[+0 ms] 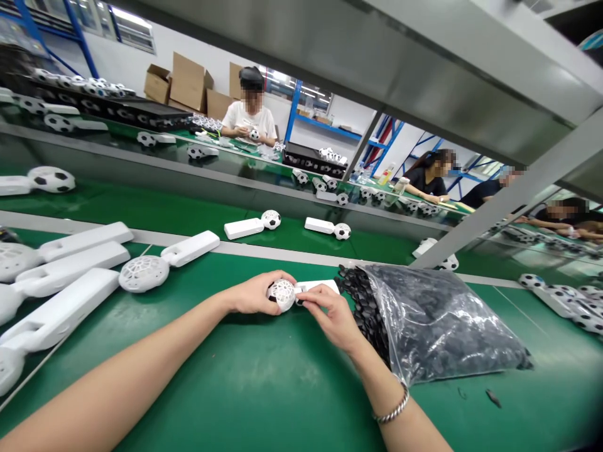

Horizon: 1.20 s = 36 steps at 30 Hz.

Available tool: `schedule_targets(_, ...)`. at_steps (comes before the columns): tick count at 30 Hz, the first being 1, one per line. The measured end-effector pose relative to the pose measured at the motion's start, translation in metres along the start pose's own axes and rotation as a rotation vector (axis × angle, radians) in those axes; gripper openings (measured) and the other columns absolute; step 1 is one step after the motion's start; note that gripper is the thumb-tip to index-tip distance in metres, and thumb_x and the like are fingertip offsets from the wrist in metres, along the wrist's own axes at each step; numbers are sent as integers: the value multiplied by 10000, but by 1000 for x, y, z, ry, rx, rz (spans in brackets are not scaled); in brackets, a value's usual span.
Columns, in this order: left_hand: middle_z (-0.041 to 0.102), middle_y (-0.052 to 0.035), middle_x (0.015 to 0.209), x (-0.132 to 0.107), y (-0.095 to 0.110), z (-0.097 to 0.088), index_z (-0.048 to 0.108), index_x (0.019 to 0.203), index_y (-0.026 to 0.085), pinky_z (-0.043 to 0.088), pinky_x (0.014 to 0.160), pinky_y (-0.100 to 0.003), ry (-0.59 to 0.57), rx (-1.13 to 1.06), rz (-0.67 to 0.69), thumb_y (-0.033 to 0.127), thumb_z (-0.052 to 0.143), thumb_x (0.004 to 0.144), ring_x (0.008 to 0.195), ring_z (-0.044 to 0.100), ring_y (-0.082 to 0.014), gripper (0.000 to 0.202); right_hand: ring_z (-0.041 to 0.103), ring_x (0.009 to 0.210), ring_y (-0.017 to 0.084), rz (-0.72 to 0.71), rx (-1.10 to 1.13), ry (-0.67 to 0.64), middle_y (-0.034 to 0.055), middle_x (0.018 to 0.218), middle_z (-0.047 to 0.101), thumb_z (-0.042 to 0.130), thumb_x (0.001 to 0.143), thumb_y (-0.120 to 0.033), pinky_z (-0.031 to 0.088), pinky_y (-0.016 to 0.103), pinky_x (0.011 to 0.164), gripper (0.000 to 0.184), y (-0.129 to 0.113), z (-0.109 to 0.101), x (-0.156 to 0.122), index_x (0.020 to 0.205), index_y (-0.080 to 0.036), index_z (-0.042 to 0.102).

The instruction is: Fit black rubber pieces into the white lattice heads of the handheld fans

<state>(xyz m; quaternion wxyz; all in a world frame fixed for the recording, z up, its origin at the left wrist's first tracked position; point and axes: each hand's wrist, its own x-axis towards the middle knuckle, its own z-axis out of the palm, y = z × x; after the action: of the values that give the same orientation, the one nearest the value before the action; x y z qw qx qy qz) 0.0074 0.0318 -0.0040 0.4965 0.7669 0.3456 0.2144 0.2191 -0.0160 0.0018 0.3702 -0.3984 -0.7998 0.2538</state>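
My left hand [254,292] is wrapped round the ball-shaped head of a white hand-held fan [284,294], which rests on the green bench mat [264,376]. My right hand [330,311] pinches at the side of the fan's head, where a small black piece shows. The fan's white handle [320,285] points right, towards a clear plastic bag of black pieces [433,326] that lies open just beside my right hand.
Several white fans [61,276] lie in a row at the left. Finished black-and-white football fans [264,223] sit on the green conveyor behind. Other people sit working across the line. A grey metal post [499,207] slants down at the right. Loose black pieces [492,397] lie near the bag.
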Motion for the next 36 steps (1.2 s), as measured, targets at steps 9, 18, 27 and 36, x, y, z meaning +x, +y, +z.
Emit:
schedule_targets(9, 530, -51, 1060, 3, 1, 12, 456, 1124, 177, 427, 809, -329, 153, 103, -39, 377, 724, 535, 936, 515, -224, 678, 546, 831, 157, -22, -112, -8, 26, 855, 599, 530, 838, -150, 428, 276, 768, 102, 5, 4, -2, 905, -195, 592)
schedule_targets(18, 532, -39, 1041, 4, 1, 15, 480, 1081, 179, 427, 806, -322, 168, 157, 15, 371, 727, 544, 929, 520, -214, 621, 522, 847, 164, -72, -78, -45, 13, 840, 612, 571, 825, -156, 401, 291, 787, 65, 3, 12, 7, 848, -206, 606)
schedule_targets(27, 528, -31, 976, 3, 4, 27, 514, 999, 181, 429, 781, -311, 270, 256, 66, 228, 631, 586, 888, 522, -198, 432, 498, 734, 151, 56, -71, 18, -7, 734, 570, 667, 757, -224, 388, 263, 709, 100, 14, 19, 11, 776, -188, 575)
schedule_targets(36, 386, -156, 1295, 74, -13, -17, 384, 1190, 140, 216, 1036, -457, 581, 461, 15, 167, 578, 661, 1240, 305, -298, 564, 527, 900, 189, 112, -82, 161, 80, 1019, 522, 556, 811, -310, 458, 259, 654, 145, 15, 14, 8, 895, -192, 562)
